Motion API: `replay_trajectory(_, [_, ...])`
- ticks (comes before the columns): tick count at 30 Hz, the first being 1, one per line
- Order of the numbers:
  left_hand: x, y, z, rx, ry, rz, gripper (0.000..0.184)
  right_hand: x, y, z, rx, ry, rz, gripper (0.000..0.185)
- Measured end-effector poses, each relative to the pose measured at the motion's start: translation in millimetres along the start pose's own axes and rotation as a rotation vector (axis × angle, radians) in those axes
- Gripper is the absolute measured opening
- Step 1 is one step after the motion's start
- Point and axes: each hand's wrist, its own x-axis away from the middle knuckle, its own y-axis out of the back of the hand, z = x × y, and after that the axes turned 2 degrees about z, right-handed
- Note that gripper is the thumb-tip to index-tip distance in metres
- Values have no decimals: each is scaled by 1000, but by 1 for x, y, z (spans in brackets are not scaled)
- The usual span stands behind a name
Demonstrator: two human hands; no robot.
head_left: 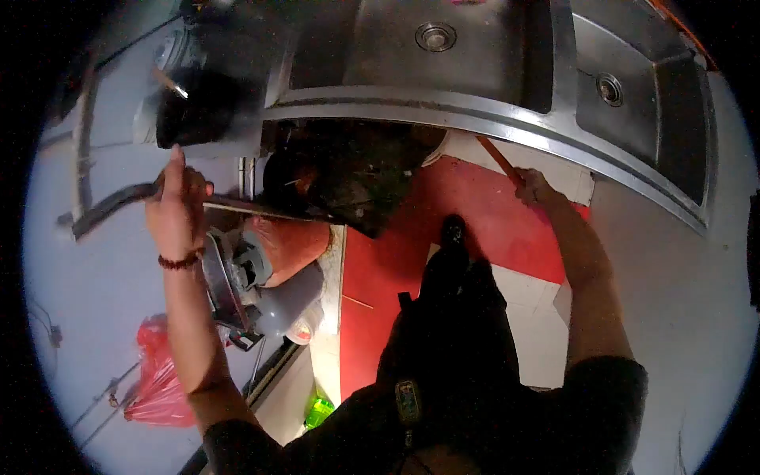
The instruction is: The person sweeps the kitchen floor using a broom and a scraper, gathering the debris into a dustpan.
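At the left, my left hand [180,194] is closed around a dark bar-like handle [123,204], and a thin dark edge runs right from it toward a dark, dirty panel [360,182] below the sink front. What that panel is cannot be made out clearly. A dark red beaded bracelet [180,260] circles the left wrist. On the right, my right hand [534,188] grips an orange-brown stick [499,157], whose far end passes under the steel sink edge [475,119].
Two steel basins with drains [435,36] [609,89] lie ahead. Red mat [491,210] and pale tiles cover the floor around my feet. At the left are an orange bag [289,247], a grey container [289,305], a pink plastic bag [162,380] and a green item [319,412].
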Motion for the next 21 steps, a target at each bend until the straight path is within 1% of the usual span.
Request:
replay_trajectory(1, [-7,-6,-2,-64,24,28,29,22,-3,-6,65,114,-24,38])
replay_trajectory(3, [-22,-21,-4,-140,58,63,30,46,-15,-31,98,149,32,36])
replay_trajectory(5, [-17,-51,-10,-242,-38,104,31,78,-32,-46,-173,-24,194,39])
replay_trajectory(7, [-16,-77,-10,-298,-70,158,34,113,-50,-54,-427,-127,285,41])
replay_trajectory(8, [-10,-86,-9,-344,-100,203,36,125,-59,-55,-459,-350,356,44])
replay_trajectory(9, [0,-93,-7,-364,-91,205,36,137,-68,-55,-479,-460,404,46])
replay_trajectory(10, [9,-101,-5,-448,-154,302,38,149,-75,-51,-494,-571,449,48])
replay_trajectory(11, [20,-106,-2,-537,-215,400,40,167,-72,-34,-610,-504,361,49])
replay_trajectory(12, [35,-106,0,-702,-293,527,40,188,-70,-21,-732,-441,273,50])
replay_trajectory(13, [48,-102,12,-881,-462,575,36,203,-67,-11,-557,-402,223,52])
replay_trajectory(14, [70,-104,23,-723,-557,690,35,221,-57,2,-570,-397,234,52])
replay_trajectory(15, [95,-108,17,-873,-196,790,32,240,-44,15,-626,-392,224,54])
replay_trajectory(16, [109,-104,45,-901,-251,943,27,261,-39,23,-677,-389,216,56])
replay_trajectory(18, [137,-96,102,-904,-362,1252,19,309,-36,10,-790,-395,171,53])
replay_trajectory(19, [144,-87,148,-677,-485,1347,20,331,-27,13,-877,-495,216,55])
replay_trajectory(20, [168,-99,135,-940,-569,1421,16,354,-17,19,-964,-598,258,57])
replay_trajectory(21, [181,-99,152,-961,-523,1385,18,376,-11,23,-1000,-629,243,59])
